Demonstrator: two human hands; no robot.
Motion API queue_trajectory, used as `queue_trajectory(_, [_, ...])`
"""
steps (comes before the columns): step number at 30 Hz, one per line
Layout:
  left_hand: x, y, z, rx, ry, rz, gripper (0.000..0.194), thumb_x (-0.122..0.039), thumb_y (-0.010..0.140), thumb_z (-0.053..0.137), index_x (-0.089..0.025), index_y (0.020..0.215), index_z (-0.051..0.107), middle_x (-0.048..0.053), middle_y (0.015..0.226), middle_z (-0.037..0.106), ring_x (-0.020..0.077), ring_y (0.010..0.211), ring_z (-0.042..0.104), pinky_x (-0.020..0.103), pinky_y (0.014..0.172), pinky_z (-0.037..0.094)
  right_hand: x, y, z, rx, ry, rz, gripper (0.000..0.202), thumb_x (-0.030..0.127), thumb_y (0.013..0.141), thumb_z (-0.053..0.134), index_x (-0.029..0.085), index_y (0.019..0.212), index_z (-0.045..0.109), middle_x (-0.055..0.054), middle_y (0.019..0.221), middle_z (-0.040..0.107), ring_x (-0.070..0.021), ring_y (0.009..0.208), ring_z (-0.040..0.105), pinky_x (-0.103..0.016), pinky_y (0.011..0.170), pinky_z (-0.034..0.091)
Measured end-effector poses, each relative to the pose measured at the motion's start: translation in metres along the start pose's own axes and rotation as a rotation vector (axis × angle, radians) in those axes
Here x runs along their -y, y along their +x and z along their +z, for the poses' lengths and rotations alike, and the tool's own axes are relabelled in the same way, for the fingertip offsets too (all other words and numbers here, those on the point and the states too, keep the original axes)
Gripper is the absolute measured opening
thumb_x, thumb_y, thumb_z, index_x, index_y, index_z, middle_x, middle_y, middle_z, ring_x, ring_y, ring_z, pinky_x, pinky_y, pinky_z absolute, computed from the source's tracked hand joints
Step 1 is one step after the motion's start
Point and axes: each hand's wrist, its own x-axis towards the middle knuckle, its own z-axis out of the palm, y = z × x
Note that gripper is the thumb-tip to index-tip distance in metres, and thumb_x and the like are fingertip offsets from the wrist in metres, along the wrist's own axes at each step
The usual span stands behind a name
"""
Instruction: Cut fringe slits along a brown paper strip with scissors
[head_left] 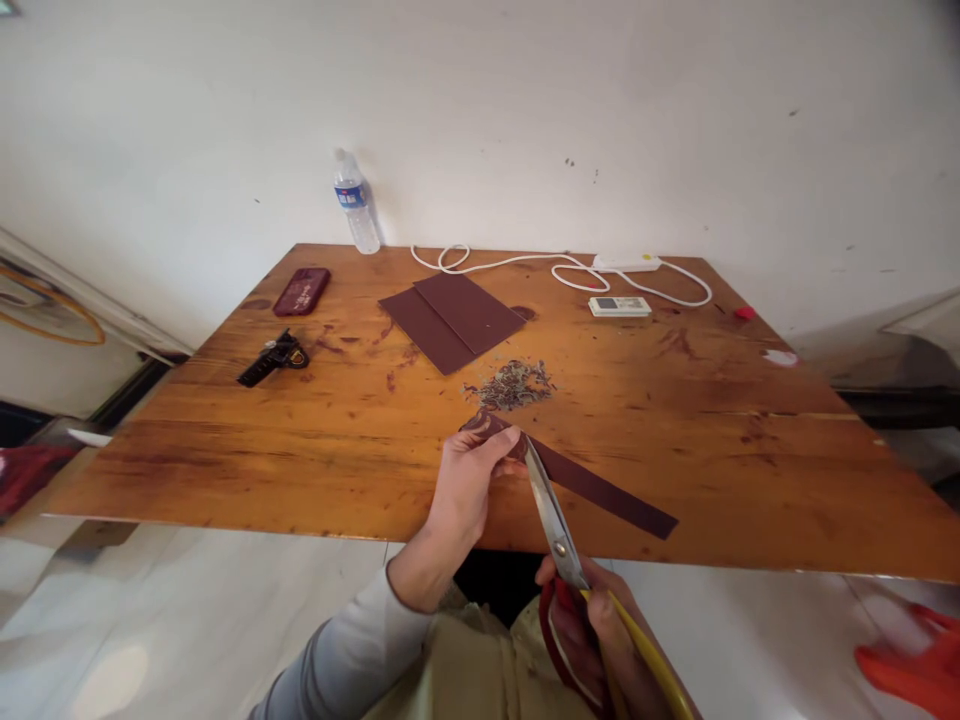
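A long dark maroon strip (607, 490) slants over the front of the wooden table. Its left end is pinched by my left hand (469, 475), thumb on top. My right hand (600, 620) grips large scissors (561, 549) with red and yellow handles, their blades pointing up and left to the strip just beside my left thumb. Beyond my left hand lies a heap of small curled scraps (514, 385). Two maroon sheets (469, 310) overlap farther back.
A water bottle (357, 205) stands against the wall. On the table (337, 480) lie a dark red phone-like case (301, 291), a black clip-like object (274, 360), a white remote (619, 307) and a power strip (627, 263) with a looped cord.
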Motion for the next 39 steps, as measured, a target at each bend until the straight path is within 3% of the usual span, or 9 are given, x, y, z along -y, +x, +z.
queue_trajectory(8, [0.002, 0.01, 0.0, 0.003, 0.137, 0.076, 0.027, -0.031, 0.061, 0.082, -0.017, 0.05, 0.061, -0.002, 0.053, 0.058, 0.0099, 0.053, 0.052, 0.022, 0.052, 0.05, 0.007, 0.011, -0.003, -0.01, -0.016, 0.0, 0.033, 0.032, 0.102, 0.069, 0.021, 0.132, 0.065, -0.011, 0.134, 0.068, -0.029, 0.11, 0.07, -0.049, 0.088, 0.063])
queue_trajectory(18, [0.0, 0.021, -0.015, 0.133, 0.308, 0.099, 0.023, -0.033, 0.066, 0.078, -0.016, 0.055, 0.067, 0.0, 0.056, 0.061, 0.0119, 0.055, 0.054, 0.025, 0.058, 0.049, 0.009, 0.004, -0.017, 0.051, 0.003, 0.067, 0.032, 0.03, 0.102, 0.068, 0.019, 0.132, 0.065, -0.011, 0.133, 0.068, -0.028, 0.108, 0.071, -0.049, 0.088, 0.062])
queue_trajectory(21, [-0.001, 0.022, -0.018, 0.159, 0.331, 0.107, 0.023, -0.033, 0.067, 0.078, -0.016, 0.056, 0.068, 0.0, 0.057, 0.062, 0.0126, 0.056, 0.056, 0.026, 0.06, 0.049, 0.009, 0.001, -0.018, 0.077, 0.01, 0.087, 0.033, 0.042, 0.101, 0.067, 0.018, 0.125, 0.067, -0.007, 0.107, 0.073, -0.0202, 0.079, 0.072, -0.035, 0.067, 0.062])
queue_trajectory(23, [-0.002, 0.023, -0.019, 0.169, 0.341, 0.106, 0.023, -0.033, 0.068, 0.078, -0.015, 0.057, 0.069, 0.001, 0.058, 0.063, 0.0131, 0.057, 0.057, 0.026, 0.06, 0.05, 0.01, 0.002, -0.017, 0.08, 0.01, 0.092, 0.046, 0.058, 0.094, 0.07, 0.02, 0.12, 0.069, -0.001, 0.078, 0.065, -0.013, 0.052, 0.058, -0.024, 0.046, 0.049])
queue_trajectory(25, [-0.002, 0.023, -0.02, 0.184, 0.342, 0.095, 0.023, -0.033, 0.068, 0.078, -0.015, 0.057, 0.069, 0.001, 0.059, 0.063, 0.0136, 0.057, 0.057, 0.027, 0.061, 0.051, 0.01, 0.003, -0.014, 0.069, 0.005, 0.091, 0.056, 0.068, 0.086, 0.074, 0.02, 0.114, 0.07, 0.005, 0.063, 0.05, -0.0086, 0.041, 0.04, -0.021, 0.037, 0.034])
queue_trajectory(28, [-0.003, 0.024, -0.02, 0.212, 0.364, 0.093, 0.022, -0.032, 0.07, 0.077, -0.016, 0.057, 0.068, 0.001, 0.058, 0.063, 0.0138, 0.057, 0.058, 0.027, 0.061, 0.05, 0.011, 0.006, -0.01, 0.04, -0.01, 0.087, 0.056, 0.071, 0.081, 0.075, 0.021, 0.106, 0.07, 0.007, 0.06, 0.041, -0.0071, 0.04, 0.029, -0.02, 0.036, 0.026])
queue_trajectory(32, [-0.006, 0.026, -0.021, 0.23, 0.454, 0.152, 0.024, -0.03, 0.073, 0.074, -0.017, 0.055, 0.066, 0.001, 0.057, 0.062, 0.0135, 0.057, 0.057, 0.026, 0.06, 0.044, 0.013, 0.006, -0.004, -0.009, -0.042, 0.082, 0.053, 0.072, 0.081, 0.074, 0.022, 0.1, 0.072, 0.007, 0.058, 0.037, -0.0078, 0.04, 0.024, -0.021, 0.035, 0.024])
queue_trajectory(39, [-0.011, 0.033, -0.027, 0.275, 0.599, 0.244, 0.022, -0.028, 0.073, 0.074, -0.018, 0.055, 0.067, 0.001, 0.057, 0.059, 0.0146, 0.059, 0.052, 0.027, 0.062, 0.042, 0.019, 0.004, -0.004, -0.104, -0.123, 0.038, 0.047, 0.066, 0.081, 0.077, 0.022, 0.097, 0.076, 0.002, 0.06, 0.047, -0.0135, 0.044, 0.04, -0.025, 0.038, 0.035])
